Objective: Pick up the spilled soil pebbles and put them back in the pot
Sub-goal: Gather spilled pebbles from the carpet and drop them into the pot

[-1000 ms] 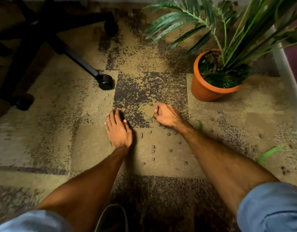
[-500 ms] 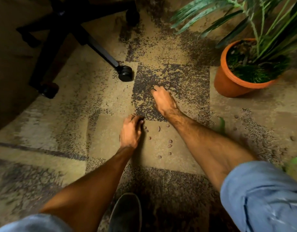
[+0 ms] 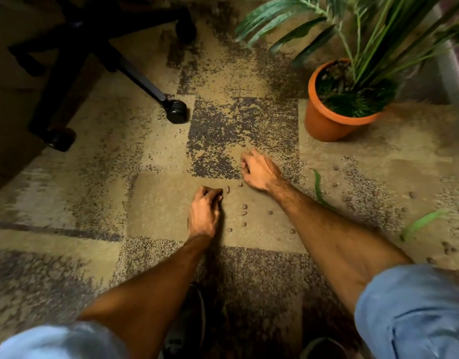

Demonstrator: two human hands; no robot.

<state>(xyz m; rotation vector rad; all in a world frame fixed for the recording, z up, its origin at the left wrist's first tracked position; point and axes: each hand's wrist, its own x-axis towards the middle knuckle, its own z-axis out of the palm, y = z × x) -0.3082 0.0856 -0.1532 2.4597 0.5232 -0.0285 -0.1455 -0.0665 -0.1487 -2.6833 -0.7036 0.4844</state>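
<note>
Several small brown pebbles point(image 3: 243, 206) lie scattered on the tan carpet between my forearms, one pebble point(image 3: 227, 188) just right of my left fingertips. My left hand point(image 3: 203, 215) is knuckles up, its fingers bunched and pinched down on the carpet. My right hand point(image 3: 259, 169) is a loose fist a little farther out, closed over gathered pebbles, with its palm hidden. The orange pot point(image 3: 324, 123) with a green palm stands at the upper right, about two hand lengths beyond my right hand.
More pebbles point(image 3: 347, 199) and fallen green leaves point(image 3: 419, 224) lie to the right of my right arm. A black office chair base with casters point(image 3: 176, 111) stands at the upper left. My shoe point(image 3: 189, 320) is at the bottom centre. A white wall edge point(image 3: 453, 73) runs behind the pot.
My left hand went from flat on the carpet to curled and pinched. My right fist reached farther out, then came back toward the pebbles. The view shifted toward the pot.
</note>
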